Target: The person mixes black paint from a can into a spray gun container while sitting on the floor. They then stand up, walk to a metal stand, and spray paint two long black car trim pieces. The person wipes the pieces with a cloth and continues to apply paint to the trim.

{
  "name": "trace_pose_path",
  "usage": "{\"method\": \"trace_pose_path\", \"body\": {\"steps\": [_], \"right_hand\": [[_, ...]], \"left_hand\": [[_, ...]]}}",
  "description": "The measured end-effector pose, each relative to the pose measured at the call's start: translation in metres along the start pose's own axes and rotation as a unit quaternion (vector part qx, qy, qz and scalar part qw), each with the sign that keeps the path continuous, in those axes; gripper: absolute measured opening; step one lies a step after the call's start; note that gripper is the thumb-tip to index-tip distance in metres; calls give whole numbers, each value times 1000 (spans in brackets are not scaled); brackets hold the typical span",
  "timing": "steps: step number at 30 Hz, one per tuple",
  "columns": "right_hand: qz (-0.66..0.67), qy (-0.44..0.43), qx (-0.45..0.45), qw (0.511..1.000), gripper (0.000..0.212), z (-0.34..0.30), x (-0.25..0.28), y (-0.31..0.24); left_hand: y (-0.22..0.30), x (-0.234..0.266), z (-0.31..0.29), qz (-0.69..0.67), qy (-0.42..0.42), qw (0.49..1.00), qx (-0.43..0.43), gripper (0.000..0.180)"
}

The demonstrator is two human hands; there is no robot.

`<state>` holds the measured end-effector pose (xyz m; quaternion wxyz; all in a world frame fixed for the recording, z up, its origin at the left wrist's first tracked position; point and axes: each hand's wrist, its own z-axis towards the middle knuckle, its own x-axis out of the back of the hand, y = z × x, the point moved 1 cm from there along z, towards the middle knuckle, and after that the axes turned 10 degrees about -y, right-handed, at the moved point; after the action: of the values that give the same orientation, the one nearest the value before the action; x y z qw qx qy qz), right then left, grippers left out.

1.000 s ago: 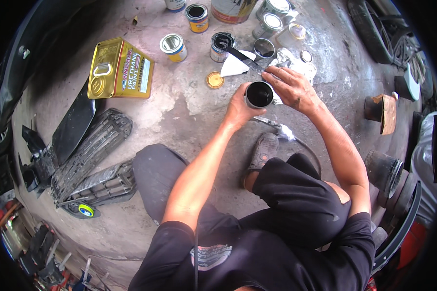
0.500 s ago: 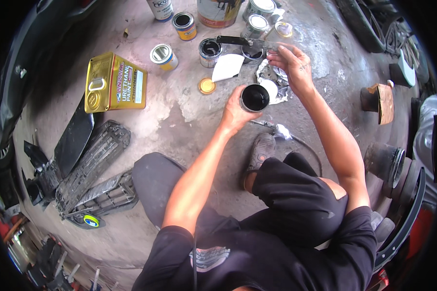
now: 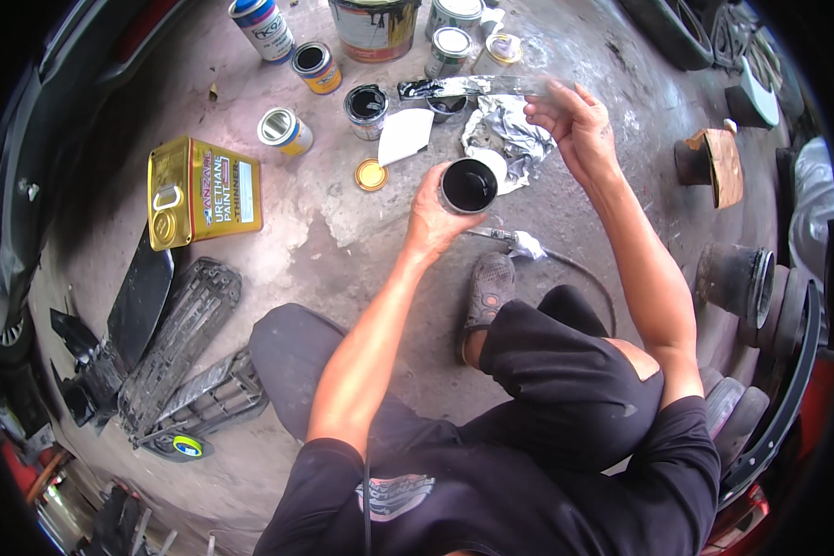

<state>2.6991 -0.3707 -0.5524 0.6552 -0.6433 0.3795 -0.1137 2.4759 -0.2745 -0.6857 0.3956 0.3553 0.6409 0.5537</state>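
My left hand (image 3: 428,221) is wrapped round a small round cup (image 3: 469,186) of black paint, its open mouth turned up toward me. Out to the right, my right hand (image 3: 581,134) pinches one end of a flat, pale stirring stick (image 3: 477,86). The stick lies roughly level beyond the cup, pointing left, and its far end is coated in black. Just past the cup are an opened can of black paint (image 3: 367,109), a white sheet (image 3: 406,135) and a crumpled rag (image 3: 514,139). Behind the stick, a dark-filled container (image 3: 448,106) is partly hidden.
A gold thinner tin (image 3: 236,195) stands at left, near a silver-topped can (image 3: 285,132) and a yellow lid (image 3: 372,174). More cans and a large bucket (image 3: 373,32) are at the far side. Black plastic parts (image 3: 181,334) lie lower left; a hose (image 3: 584,273) crosses near my foot.
The stick's pale, paint-streaked face has turned into view. The surroundings have shifted slightly left in the picture. Both hands keep their hold on the cup and the stick.
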Motion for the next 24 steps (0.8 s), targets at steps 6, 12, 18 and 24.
{"method": "trace_pose_path", "body": {"steps": [6, 12, 18, 24], "right_hand": [[-147, -30, 84, 985, 22, -23, 13, -41], [-434, -106, 124, 886, 21, -60, -23, -79], [-565, -227, 107, 786, 12, -67, -49, -31], [-624, -213, 133, 740, 14, -62, -45, -4]], "left_hand": [[14, -3, -1, 67, -14, 998, -15, 80], [8, -2, 2, 68, -21, 997, -30, 78], [16, -6, 3, 74, -37, 996, -40, 78], [32, -11, 3, 85, -45, 995, -28, 74]]}}
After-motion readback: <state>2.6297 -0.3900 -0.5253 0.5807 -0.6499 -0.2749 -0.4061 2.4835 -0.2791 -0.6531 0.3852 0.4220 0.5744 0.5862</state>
